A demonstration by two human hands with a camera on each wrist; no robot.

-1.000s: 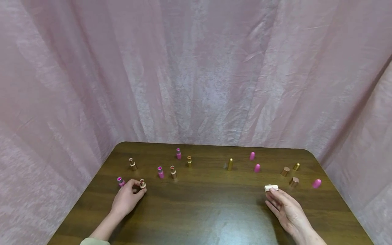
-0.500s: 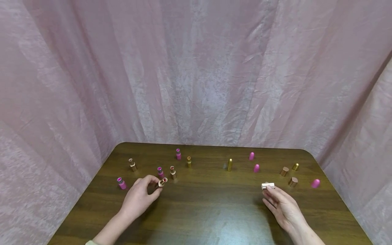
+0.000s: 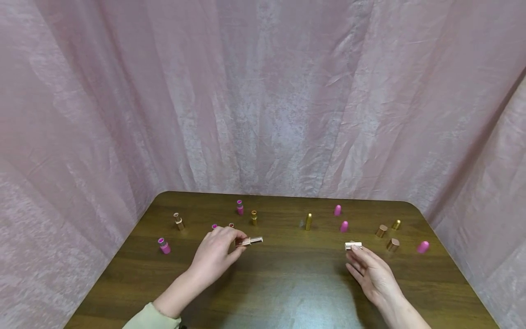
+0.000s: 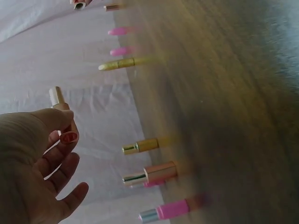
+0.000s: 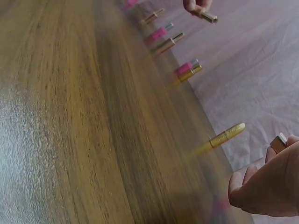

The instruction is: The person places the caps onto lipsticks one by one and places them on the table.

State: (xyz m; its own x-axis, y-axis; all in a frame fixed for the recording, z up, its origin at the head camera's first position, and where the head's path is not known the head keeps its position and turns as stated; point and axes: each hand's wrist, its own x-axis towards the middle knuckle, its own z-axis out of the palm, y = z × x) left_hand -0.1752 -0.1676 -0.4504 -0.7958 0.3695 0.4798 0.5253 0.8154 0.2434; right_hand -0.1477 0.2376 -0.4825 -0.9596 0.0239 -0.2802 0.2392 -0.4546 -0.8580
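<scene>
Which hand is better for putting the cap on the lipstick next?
Probably the right hand: it already holds the pale cap. The left hand grips the lipstick tube, its narrow end pointing toward the right side, so it could just hold steady.

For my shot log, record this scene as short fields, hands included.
Left hand: pinches a tube, narrow end pointing right
Right hand: holds a pale cap
Contact: tube and pale cap apart
Table, left half: three pink tubes, two copper tubes, one gold tube
Right half: three pink caps, two copper caps, two gold pieces
Backdrop: pink curtain
</scene>
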